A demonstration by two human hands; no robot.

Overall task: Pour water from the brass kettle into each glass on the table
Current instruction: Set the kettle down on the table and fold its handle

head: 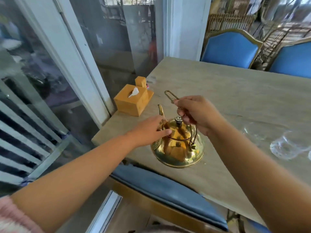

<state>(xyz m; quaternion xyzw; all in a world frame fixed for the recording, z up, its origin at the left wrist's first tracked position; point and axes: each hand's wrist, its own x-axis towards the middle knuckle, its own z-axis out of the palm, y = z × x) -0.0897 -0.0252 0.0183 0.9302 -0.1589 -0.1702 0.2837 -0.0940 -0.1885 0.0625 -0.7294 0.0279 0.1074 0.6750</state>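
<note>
Starting the first pour, your right hand (196, 113) grips the handle (170, 96) of the brass kettle (178, 153), which stands on the table (235, 91); your left hand (146, 133) lies flat, steadying its shoulder. Lift toward the glasses (284, 147), seemingly empty, at three o'clock.

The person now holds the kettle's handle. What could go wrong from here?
1. The right hand grips only a thin handle, so the brass kettle may swing and spill when lifted.
2. The left hand touches near the lid; without it, the lid might slip during pouring.
3. The glasses are clear and hard to see, so the kettle may knock one.
</note>
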